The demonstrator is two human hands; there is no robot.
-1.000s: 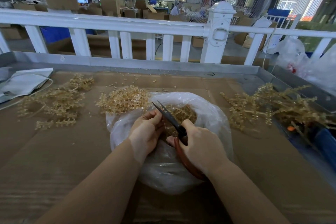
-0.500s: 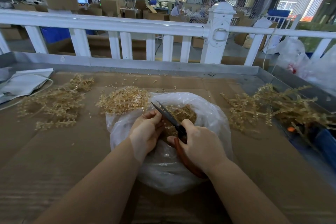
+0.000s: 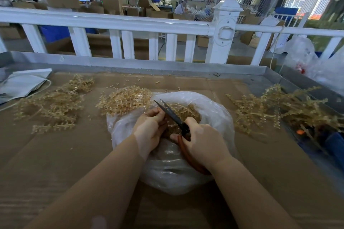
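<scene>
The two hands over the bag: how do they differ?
The right hand grips the scissors by the red-brown handle; the left hand pinches a small piece, mostly hidden. The left hand's fingers curl beside the blades; the right hand sits behind the pivot. Both are above the clear bag.

Your two bare forearms come up from the bottom edge and angle in toward each other, the left forearm (image 3: 104, 178) from the lower left and the right forearm (image 3: 247, 188) from the lower right, so that your hands meet close together at mid-frame. Your left hand (image 3: 149, 130) is seen from the back, wrist straight, with its fingers curled in toward the thumb; whether they pinch anything is hidden. Just beside it, your right hand (image 3: 202, 139) is also back-up, its fingers wrapped through the handle of the scissors (image 3: 173, 115), thumb on top, index knuckle raised.
</scene>
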